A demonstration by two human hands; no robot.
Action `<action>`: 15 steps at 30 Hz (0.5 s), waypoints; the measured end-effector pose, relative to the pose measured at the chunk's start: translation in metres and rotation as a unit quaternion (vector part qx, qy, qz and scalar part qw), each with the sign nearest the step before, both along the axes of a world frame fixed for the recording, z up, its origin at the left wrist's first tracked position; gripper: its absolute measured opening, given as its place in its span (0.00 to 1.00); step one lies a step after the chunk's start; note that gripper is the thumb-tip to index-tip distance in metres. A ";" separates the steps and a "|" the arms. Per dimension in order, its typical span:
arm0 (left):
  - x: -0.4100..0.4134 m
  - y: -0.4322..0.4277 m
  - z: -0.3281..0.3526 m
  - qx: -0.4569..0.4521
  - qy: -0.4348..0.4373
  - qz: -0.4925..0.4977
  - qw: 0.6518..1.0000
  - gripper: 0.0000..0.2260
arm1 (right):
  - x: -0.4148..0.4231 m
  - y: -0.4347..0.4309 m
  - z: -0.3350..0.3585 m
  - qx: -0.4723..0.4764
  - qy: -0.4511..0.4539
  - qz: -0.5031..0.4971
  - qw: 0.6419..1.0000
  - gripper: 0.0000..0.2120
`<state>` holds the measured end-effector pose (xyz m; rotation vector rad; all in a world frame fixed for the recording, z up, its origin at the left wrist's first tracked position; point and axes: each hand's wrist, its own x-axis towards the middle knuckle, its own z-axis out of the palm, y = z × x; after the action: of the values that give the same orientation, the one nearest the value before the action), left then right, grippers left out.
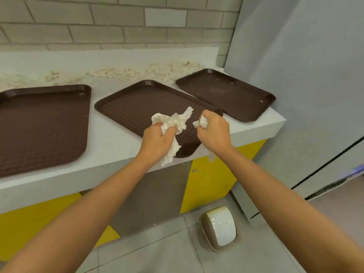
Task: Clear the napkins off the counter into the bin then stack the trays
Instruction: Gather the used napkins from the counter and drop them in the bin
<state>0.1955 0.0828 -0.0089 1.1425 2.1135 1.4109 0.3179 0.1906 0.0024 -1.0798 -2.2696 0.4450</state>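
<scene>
Three brown trays lie on the white counter (110, 138): a left tray (43, 125), a middle tray (130, 107) and a right tray (226, 91). My left hand (155, 142) grips a crumpled white napkin (175, 121) above the middle tray's near corner; a tail of it hangs below the fist. Just to the right, my right hand (214, 133) grips a smaller white napkin wad (201, 123), with a bit of it hanging under the wrist. A small bin (220, 227) with a white swing lid stands on the floor below, right of the counter.
A band of pale crumbs or paper scraps (122, 73) runs along the back of the counter against the brick wall. A grey panel (305, 75) rises to the right. The counter front has yellow and grey panels (206, 184).
</scene>
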 end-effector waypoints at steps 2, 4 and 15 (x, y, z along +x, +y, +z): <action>0.032 0.002 -0.007 -0.005 0.003 0.006 1.000 0.13 | 0.035 0.004 -0.011 -0.007 -0.012 0.010 1.000 0.05; 0.063 0.003 -0.016 -0.013 0.004 0.008 1.000 0.12 | 0.067 0.008 -0.022 -0.018 -0.026 0.020 0.999 0.06; 0.166 0.004 -0.092 -0.086 -0.074 0.021 0.993 0.12 | 0.164 0.023 -0.107 -0.082 -0.078 0.039 0.993 0.09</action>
<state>0.3613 0.0868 -0.1007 0.9053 2.1186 1.2621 0.4819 0.2140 -0.1044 -1.1447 -2.4550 0.6066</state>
